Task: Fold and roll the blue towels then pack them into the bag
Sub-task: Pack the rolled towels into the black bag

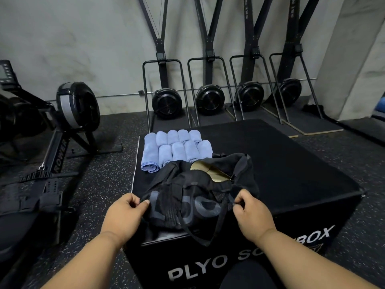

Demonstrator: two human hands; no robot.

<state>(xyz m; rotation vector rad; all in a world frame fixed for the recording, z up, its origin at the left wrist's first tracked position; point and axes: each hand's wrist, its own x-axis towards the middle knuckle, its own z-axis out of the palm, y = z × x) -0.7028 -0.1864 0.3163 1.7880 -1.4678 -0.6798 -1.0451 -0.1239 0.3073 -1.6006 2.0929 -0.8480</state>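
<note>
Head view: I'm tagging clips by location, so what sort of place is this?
Most likely a gym. A rowing machine stands at left, ski-type trainers line the wall, and the black bag and rolled blue towels sit on a plyo box over speckled rubber flooring.

The one camera sits on my head, looking forward and down across the black box (291, 163) in front of me. My forearms enter from the bottom edge; my left hand (125, 211) and right hand (252, 213) are close below the lens. The wall (83, 38) lies far off at the top.
</note>
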